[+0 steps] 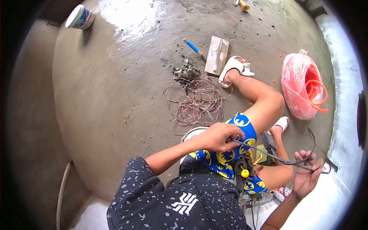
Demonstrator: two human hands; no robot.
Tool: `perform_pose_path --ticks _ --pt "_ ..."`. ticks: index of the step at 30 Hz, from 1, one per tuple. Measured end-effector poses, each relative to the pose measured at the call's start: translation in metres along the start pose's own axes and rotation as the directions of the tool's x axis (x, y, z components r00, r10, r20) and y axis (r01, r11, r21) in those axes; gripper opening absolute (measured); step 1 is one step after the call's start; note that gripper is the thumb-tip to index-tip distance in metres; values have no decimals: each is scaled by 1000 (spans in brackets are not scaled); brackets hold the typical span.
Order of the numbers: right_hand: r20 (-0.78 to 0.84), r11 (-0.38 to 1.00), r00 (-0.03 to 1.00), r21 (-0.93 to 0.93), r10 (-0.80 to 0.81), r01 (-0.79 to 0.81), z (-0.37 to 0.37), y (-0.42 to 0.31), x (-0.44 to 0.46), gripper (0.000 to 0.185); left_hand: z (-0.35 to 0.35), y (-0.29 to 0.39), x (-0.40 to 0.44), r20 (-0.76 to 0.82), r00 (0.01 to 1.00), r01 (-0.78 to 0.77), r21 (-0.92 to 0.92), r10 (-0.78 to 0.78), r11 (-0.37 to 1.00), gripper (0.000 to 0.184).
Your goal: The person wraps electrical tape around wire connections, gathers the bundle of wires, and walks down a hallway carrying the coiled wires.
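Observation:
A dark cable point(268, 154) runs between my two hands over my lap. My left hand point(221, 137) is closed on one part of it, thumb and fingers pinched together above the blue and yellow shorts. On the right, my right hand point(306, 172) has its palm turned up, with the cable held at its curled fingers. From there the cable loops upward, and a short end sticks out past the fingertips. Below my hands, a tool pouch point(242, 168) with a yellow round item point(245, 173) hangs at my waist.
Tangled thin wire point(197, 101) lies on the wet floor beside a mortar heap point(186, 72). Beyond are a trowel point(217, 55) and a blue-handled tool point(192, 46). A wrapped orange hose coil point(301, 86) stands right; a white bucket point(80, 17) is far left.

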State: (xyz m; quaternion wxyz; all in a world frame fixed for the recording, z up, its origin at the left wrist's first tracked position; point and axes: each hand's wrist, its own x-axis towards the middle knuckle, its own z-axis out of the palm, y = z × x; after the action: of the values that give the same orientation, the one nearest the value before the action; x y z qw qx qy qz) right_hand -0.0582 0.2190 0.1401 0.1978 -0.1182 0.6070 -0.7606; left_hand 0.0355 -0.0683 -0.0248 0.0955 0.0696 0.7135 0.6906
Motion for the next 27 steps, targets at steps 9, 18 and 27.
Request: perform_pose_path --ticks 9,18,27 --pt "-151 793 985 609 80 28 -24 12 16 8 -11 -94 6 -214 964 -100 267 160 959 23" --pt "-284 952 957 273 -61 142 -36 -24 2 9 -22 -270 -25 -55 995 102 694 -88 713 17" --pt "-274 982 961 163 -50 97 -49 -30 -4 14 -27 -352 1 -102 913 387 524 -395 759 43"
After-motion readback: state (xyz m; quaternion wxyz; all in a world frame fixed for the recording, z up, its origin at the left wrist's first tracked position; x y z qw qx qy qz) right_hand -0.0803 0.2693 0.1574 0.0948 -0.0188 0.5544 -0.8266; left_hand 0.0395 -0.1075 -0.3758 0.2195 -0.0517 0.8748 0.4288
